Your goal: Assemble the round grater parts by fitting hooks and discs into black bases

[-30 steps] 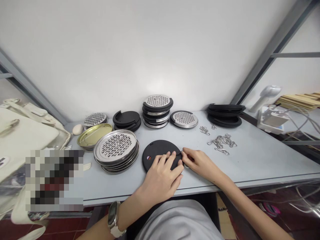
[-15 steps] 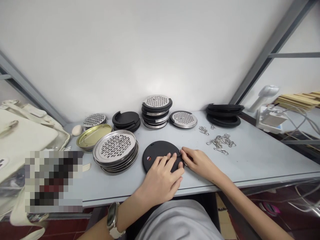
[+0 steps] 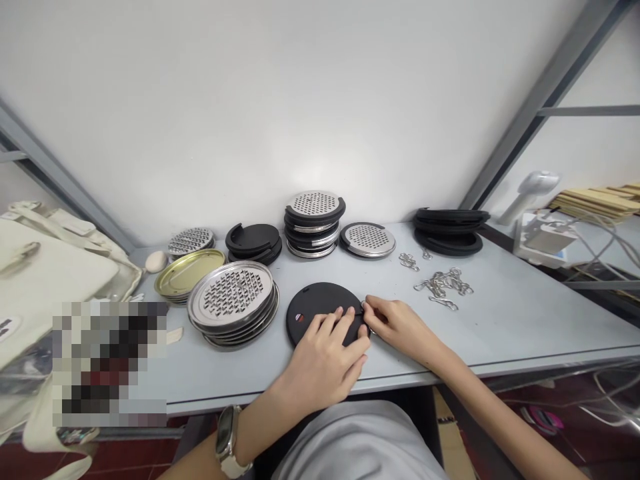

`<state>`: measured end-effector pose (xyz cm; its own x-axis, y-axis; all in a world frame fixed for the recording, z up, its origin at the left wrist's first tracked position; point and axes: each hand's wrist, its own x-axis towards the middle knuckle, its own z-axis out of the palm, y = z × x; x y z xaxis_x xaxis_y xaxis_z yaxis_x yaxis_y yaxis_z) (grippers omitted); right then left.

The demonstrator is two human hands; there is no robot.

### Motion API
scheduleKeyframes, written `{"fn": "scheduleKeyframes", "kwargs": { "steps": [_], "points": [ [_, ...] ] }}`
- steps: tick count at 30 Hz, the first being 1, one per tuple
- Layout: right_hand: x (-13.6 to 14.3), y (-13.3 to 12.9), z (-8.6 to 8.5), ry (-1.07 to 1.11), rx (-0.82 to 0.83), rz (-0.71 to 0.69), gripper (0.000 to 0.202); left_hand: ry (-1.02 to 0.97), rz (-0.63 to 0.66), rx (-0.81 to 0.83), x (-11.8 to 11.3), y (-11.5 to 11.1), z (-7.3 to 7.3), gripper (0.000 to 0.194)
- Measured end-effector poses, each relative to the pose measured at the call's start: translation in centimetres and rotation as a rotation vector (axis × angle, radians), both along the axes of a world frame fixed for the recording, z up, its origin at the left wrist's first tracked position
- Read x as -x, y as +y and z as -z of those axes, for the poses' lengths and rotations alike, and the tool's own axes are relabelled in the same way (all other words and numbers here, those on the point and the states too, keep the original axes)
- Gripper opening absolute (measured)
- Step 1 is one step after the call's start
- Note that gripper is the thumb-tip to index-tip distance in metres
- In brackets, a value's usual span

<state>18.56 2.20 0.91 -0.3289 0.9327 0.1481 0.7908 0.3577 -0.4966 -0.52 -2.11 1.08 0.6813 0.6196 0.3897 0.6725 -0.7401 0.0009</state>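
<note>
A black round grater holder (image 3: 320, 297) with a small slot and a small round label lies flat on the table in front of me. My left hand (image 3: 325, 360) rests over its near right part, fingers spread and pressing on top. At the right edge, the fingertips of my right hand (image 3: 393, 323) pinch a small silver metal clip (image 3: 364, 305), mostly hidden by the fingers. Similar silver clips (image 3: 444, 285) lie in a loose pile to the right. Left of the holder stands a stack of round metal grater discs (image 3: 235, 297).
Behind are a tall stack of assembled graters (image 3: 314, 223), a single grater (image 3: 369, 239) and black holders (image 3: 253, 241). More black holders (image 3: 450, 233) stand back right. Gold-coloured lids (image 3: 193, 272) and a white bag (image 3: 55, 260) are at left. A scanner (image 3: 530, 190) stands far right.
The view has shifted very slightly. Both hands stay at the black holder in almost the same pose, with the right fingers still at its edge.
</note>
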Motion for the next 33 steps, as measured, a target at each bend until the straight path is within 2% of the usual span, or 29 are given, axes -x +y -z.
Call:
{"fn": "scheduleKeyframes", "kwargs": {
  "steps": [15,23,33],
  "points": [
    [-0.06,-0.17,-0.03,-0.003,0.008,-0.006,0.027,0.001,0.001,-0.008,-0.01,-0.04,-0.07,0.034],
    [-0.11,0.07,0.35,-0.070,-0.043,-0.024,0.024,0.011,-0.001,0.004,-0.01,-0.04,0.11,0.036],
    [0.02,0.04,0.01,-0.046,0.001,-0.012,0.023,0.013,0.003,0.013,0.04,-0.01,0.04,0.034]
  ]
}}
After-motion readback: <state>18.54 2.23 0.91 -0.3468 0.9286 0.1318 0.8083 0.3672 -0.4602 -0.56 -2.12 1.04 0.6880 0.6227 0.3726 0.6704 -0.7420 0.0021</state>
